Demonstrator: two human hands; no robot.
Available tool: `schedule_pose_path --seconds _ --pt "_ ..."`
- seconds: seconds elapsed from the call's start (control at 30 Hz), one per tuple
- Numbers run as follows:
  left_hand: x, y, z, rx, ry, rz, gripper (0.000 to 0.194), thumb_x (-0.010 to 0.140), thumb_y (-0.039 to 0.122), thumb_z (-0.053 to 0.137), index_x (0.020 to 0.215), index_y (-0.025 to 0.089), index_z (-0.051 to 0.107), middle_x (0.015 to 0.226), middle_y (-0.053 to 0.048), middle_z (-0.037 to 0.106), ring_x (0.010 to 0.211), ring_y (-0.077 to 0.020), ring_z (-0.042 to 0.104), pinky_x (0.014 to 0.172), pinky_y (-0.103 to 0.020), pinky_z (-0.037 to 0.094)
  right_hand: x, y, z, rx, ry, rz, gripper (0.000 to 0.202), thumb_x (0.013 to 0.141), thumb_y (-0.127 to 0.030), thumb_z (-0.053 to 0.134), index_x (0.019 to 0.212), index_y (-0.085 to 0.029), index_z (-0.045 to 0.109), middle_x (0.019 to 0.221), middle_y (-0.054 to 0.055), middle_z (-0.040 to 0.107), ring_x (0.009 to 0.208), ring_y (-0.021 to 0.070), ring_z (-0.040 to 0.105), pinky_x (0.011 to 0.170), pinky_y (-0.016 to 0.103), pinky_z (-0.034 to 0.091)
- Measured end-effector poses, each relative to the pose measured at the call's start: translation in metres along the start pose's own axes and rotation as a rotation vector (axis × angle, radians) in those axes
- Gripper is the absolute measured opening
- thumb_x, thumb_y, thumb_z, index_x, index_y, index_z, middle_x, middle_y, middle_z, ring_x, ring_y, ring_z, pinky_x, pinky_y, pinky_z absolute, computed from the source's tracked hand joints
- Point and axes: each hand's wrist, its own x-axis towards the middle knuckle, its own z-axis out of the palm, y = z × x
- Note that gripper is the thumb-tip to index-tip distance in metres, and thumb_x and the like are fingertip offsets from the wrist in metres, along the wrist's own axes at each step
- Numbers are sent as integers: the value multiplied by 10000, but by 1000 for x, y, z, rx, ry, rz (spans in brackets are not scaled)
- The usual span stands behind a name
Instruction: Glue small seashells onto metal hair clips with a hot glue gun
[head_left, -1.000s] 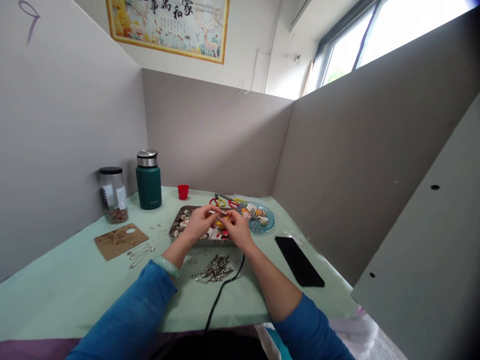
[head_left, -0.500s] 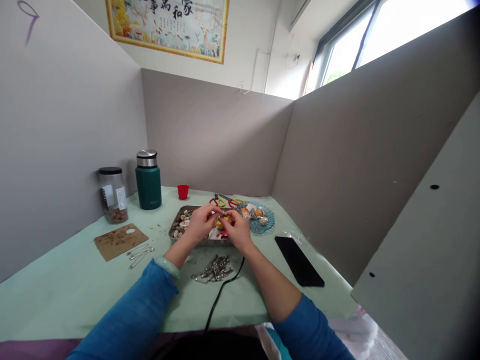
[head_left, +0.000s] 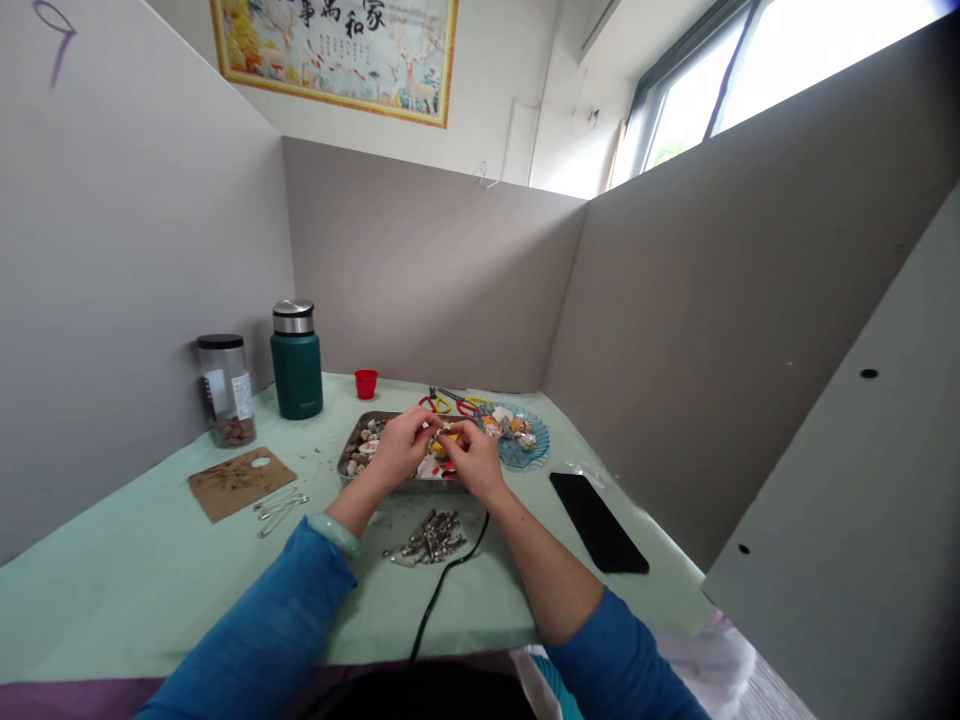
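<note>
Over a metal tray (head_left: pixel 405 486) of small mixed pieces, my left hand (head_left: pixel 405 445) and my right hand (head_left: pixel 477 460) meet with their fingertips pinched close together. Something small sits between the fingers, too small and covered to name. Below the fingers a yellow piece (head_left: pixel 442 446) shows, and I cannot tell whether it is held or lies in the tray. White and brown pebble-like pieces (head_left: pixel 358 456) fill the tray's left part. In front of the tray lies a pile of small metal clasps or pins (head_left: pixel 433 538).
Right of the tray stands a blue plate (head_left: pixel 538 452) with small charms, near a black phone-like slab (head_left: pixel 600 522). Pliers and scissors (head_left: pixel 454 402) lie behind. To the left are a green flask (head_left: pixel 296 370), jar (head_left: pixel 228 390), cardboard (head_left: pixel 240 484), safety pins (head_left: pixel 277 510); a red cup (head_left: pixel 366 384) stands behind.
The fingertips have shifted very slightly; both hands stay pinched over the tray. Nothing else has visibly moved.
</note>
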Motion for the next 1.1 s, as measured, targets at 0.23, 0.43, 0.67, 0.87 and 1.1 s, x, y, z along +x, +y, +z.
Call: schedule_pose_path --seconds 0.23,0.43,0.67,0.87,1.1 --pt "0 0 -2 -10 -49 -42 161 807 91 445 818 175 583 685 4 570 603 -122 526 625 -229 413 0 0 0 -6 -4 -2 243 770 -410 582 852 -186 630 530 -54 493 496 108 443 512 213 362" --pt "0 1 -2 -51 -102 -102 172 822 93 411 845 176 560 574 40 502 524 -114 483 585 -221 390 -1 2 0 -9 -6 -22 233 777 -386 578 888 -186 623 542 -53 489 511 109 452 515 207 354" --pt "-1 1 -1 -29 -104 -88 176 828 100 404 849 171 564 592 27 521 538 -118 487 591 -227 386 -1 0 0 -15 -4 -6 216 766 -392 592 834 -189 614 529 -59 477 501 103 442 513 201 343" --pt "-1 1 -1 -45 -120 -112 159 827 112 415 851 171 561 564 38 507 520 -113 477 573 -221 379 -1 -3 -1 -8 -23 16 229 769 -414 586 790 -187 613 514 -58 488 484 99 441 497 199 322" --pt "0 0 -1 -107 -152 -165 153 828 133 419 858 174 564 525 53 498 493 -104 481 549 -210 376 -1 0 0 43 -35 17 248 756 -433 599 797 -189 624 520 -62 487 488 96 446 500 205 338"
